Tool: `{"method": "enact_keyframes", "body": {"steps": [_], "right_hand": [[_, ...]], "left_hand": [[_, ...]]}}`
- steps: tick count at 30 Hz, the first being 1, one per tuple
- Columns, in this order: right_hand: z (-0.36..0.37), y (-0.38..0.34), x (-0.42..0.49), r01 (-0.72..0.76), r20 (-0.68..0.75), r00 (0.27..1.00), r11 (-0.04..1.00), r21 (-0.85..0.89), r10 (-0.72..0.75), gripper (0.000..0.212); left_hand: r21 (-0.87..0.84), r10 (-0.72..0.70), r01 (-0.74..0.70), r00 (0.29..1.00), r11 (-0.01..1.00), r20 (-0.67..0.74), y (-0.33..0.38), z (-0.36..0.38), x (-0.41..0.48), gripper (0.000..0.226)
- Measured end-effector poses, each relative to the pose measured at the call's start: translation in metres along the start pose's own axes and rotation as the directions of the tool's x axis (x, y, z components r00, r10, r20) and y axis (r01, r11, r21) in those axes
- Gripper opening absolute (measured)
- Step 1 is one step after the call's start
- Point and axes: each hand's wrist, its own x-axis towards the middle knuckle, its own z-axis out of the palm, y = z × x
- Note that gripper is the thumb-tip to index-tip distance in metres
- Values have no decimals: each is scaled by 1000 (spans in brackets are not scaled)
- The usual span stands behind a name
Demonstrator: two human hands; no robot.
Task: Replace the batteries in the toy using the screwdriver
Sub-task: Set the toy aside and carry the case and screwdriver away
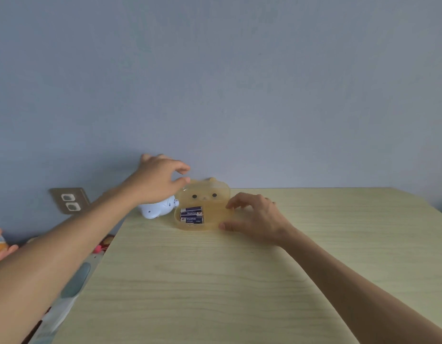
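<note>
While the box (213, 217) is being gripped by the right hand (254, 216), its lid (207, 191) is being touched by the left hand (155, 181). Whether it is being pinched cannot be told.

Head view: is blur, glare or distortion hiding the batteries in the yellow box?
Head view: no. The batteries in the yellow box are sharp, with legible labels and no glare. The light is soft and even, the left hand is slightly blurred, and there is wide-angle stretch toward the frame's corners.
</note>
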Motion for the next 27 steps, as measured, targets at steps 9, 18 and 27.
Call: {"method": "enact_keyframes", "body": {"steps": [9, 18, 27], "right_hand": [[-37, 29, -32, -28, 17, 999, 997, -72, 29, 39], [-58, 43, -78, -88, -15, 996, 996, 4, 88, 69], [-72, 34, -78, 1, 18, 1000, 985, 173, -4, 87]], "left_hand": [[223, -61, 7, 970, 975, 235, 30, 37, 40, 36], [-545, -163, 236, 970, 805, 180, 75, 44, -1, 27], [-929, -219, 254, 956, 270, 197, 86, 42, -40, 30]]}}
